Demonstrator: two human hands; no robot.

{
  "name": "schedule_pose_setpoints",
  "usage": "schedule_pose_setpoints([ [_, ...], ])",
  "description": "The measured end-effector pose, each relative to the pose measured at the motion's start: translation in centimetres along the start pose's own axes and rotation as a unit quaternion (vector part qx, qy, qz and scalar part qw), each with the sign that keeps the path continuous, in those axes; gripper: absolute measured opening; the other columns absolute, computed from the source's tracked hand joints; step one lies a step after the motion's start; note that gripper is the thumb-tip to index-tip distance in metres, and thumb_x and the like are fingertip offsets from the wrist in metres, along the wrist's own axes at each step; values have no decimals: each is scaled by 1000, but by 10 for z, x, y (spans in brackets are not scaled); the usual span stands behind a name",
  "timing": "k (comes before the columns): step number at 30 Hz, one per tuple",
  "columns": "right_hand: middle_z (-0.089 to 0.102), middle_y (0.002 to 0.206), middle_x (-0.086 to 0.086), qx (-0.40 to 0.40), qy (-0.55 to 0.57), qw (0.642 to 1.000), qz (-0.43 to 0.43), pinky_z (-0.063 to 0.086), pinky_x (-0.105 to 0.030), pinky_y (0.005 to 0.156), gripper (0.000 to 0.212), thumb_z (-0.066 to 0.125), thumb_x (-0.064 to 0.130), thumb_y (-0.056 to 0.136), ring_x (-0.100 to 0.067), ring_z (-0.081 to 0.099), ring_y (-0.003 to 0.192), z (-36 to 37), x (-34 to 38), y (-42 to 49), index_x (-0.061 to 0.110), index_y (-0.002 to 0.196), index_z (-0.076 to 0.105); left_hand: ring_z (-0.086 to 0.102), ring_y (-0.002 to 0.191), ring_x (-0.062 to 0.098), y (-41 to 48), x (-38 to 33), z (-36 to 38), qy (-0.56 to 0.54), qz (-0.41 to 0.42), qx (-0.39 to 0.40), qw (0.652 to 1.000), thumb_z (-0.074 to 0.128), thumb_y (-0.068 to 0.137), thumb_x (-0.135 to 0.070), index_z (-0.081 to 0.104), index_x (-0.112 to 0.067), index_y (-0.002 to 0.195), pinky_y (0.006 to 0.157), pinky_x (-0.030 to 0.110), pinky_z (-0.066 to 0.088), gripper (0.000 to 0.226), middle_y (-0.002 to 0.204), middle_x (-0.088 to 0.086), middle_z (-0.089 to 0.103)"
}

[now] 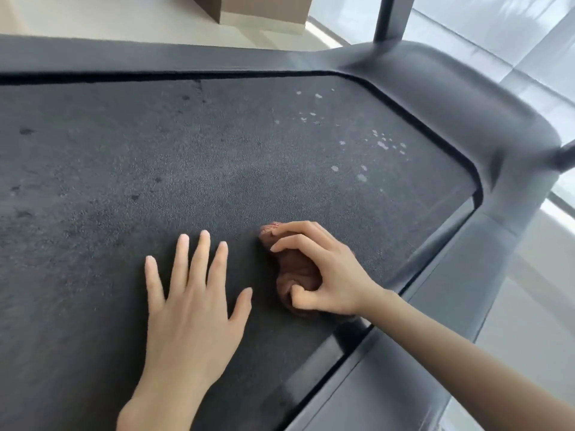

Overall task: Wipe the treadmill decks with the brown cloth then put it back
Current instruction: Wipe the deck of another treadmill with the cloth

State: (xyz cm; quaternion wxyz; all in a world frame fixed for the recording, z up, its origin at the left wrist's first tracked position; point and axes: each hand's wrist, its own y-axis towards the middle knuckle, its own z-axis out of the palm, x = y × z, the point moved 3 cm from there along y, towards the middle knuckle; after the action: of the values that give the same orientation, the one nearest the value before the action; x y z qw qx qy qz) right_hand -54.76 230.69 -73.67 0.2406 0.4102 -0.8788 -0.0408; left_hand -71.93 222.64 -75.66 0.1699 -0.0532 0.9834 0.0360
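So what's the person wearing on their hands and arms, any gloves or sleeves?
Nothing that shows. The left hand and right hand are bare: no gloves, rings or watch, and the nails are plain. The right forearm is bare to the picture's edge, no sleeve in view.

Cloth [295, 275] mostly hidden under my right hand [329, 275]. Only bunched folds between thumb and fingers show, plus small tip past index finger. Cannot tell its full shape. My left hand [193, 306] cut at wrist by bottom edge. My right forearm runs off lower right corner. Deck [155, 150] cut by left and bottom edges. Pale specks [382, 144] on deck too small to identify. Box [249, 7] and post [392, 17] cropped by top edge. Second post [567, 157] at right edge barely in view, blurred.
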Motion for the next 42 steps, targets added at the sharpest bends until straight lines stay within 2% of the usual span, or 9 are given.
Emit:
schedule_pose_setpoints([
  [5, 56, 124, 7, -58, -9, 990, 129, 40, -37, 104, 46, 55, 29, 66, -15, 51, 119, -60, -105, -28, 12, 109, 60, -4, 145, 17, 45, -49, 8, 33, 88, -12, 996, 6, 88, -53, 9, -19, 150, 116, 48, 0, 71, 158, 1, 6],
  [11, 55, 116, -7, -175, -79, 915, 356, 36, -35, 101, 31, 67, 19, 77, -27, 51, 115, -121, -232, -45, 15, 107, 60, -3, 145, 18, 114, -98, 27, 58, 127, -15, 990, 6, 89, -54, 6, -16, 150, 118, 45, -2, 72, 159, 2, 5],
  [20, 56, 114, 0, -92, -36, 983, 155, 39, -37, 100, 50, 48, 45, 68, -20, 51, 111, -97, -241, 34, 20, 110, 58, 3, 145, 15, 125, -105, 63, 52, 37, -31, 997, 4, 88, -56, 15, -16, 149, 119, 41, 5, 74, 158, 0, 10],
  [26, 54, 117, -4, -21, 9, 998, 51, 34, -30, 100, 54, 51, 45, 70, -24, 49, 112, -77, -219, 80, 13, 112, 59, 12, 143, 7, 128, -106, 56, 21, 21, -52, 998, 27, 88, -51, 30, -20, 146, 118, 32, 8, 65, 154, -7, 23],
  [29, 55, 118, -9, 29, 31, 999, -26, 36, -38, 101, 45, 65, 30, 73, -30, 49, 111, -65, -197, 88, 8, 112, 59, 20, 141, 7, 127, -109, 51, 19, 17, -58, 998, 37, 87, -43, 39, -19, 142, 117, 29, 11, 60, 151, -7, 31],
  [32, 54, 120, -8, 60, 49, 993, -89, 39, -40, 97, 43, 69, 26, 74, -28, 49, 107, -68, -180, 65, 8, 112, 59, 18, 142, 6, 128, -112, 50, 20, 20, -51, 998, 46, 93, -34, 38, -18, 142, 117, 28, 8, 52, 152, -7, 30],
  [35, 53, 125, 0, 88, 56, 985, -139, 40, -32, 97, 43, 64, 34, 72, -20, 49, 111, -83, -185, 15, 14, 110, 60, 13, 142, 5, 127, -113, 50, 28, 18, -38, 999, 48, 94, -29, 34, -18, 144, 117, 26, 4, 53, 153, -7, 26],
  [37, 52, 127, 5, 82, 67, 986, -125, 41, -32, 97, 44, 60, 34, 69, -18, 50, 114, -97, -206, -4, 16, 110, 60, 12, 142, 5, 126, -113, 51, 32, 17, -34, 999, 45, 96, -30, 33, -18, 144, 117, 28, 5, 52, 153, -7, 26],
  [42, 53, 120, 4, -16, 31, 998, 50, 41, -36, 96, 46, 56, 41, 70, -22, 49, 115, -122, -284, 20, 19, 110, 58, 14, 141, 4, 129, -110, 58, 44, 18, -40, 998, 41, 95, -33, 34, -18, 144, 117, 31, 9, 52, 152, -8, 26],
])
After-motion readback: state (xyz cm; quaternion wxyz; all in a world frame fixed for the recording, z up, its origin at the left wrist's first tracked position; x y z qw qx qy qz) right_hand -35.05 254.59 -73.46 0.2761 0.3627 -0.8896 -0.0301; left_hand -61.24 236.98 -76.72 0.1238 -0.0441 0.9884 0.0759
